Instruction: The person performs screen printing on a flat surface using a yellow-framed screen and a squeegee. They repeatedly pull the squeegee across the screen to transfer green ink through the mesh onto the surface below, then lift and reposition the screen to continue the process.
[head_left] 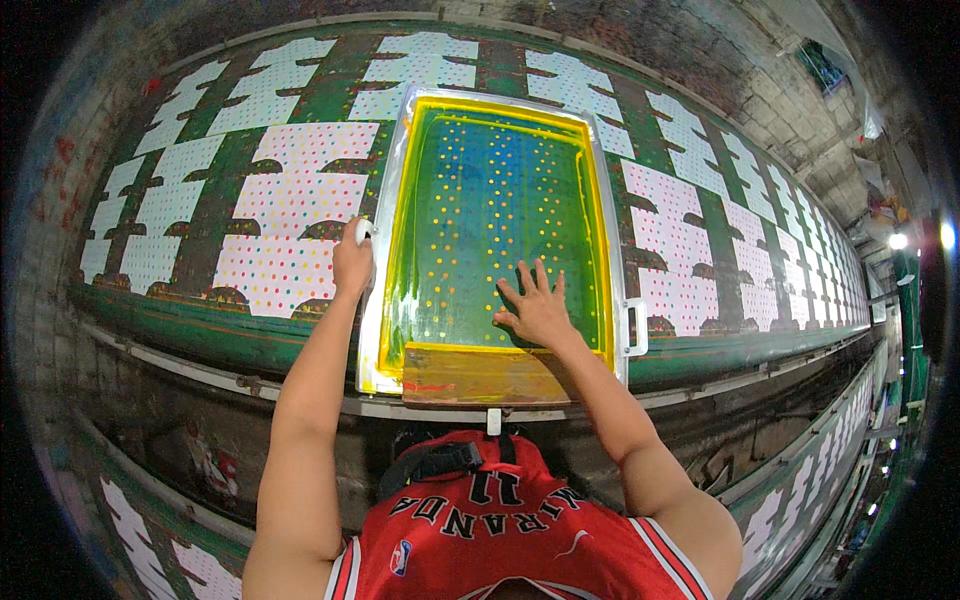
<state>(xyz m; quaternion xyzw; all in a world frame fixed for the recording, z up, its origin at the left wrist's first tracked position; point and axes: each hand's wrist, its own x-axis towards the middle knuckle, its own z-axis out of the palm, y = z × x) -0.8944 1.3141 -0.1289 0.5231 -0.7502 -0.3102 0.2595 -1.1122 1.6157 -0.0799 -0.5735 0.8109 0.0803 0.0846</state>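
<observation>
Our left hand grips the rounded white handle of the yellow-edged, green-meshed metal frame on the long green table, our empty right hand spreads over its near right, and white panels left and right already carry coloured dots, though we cannot judge what lies beneath.
</observation>
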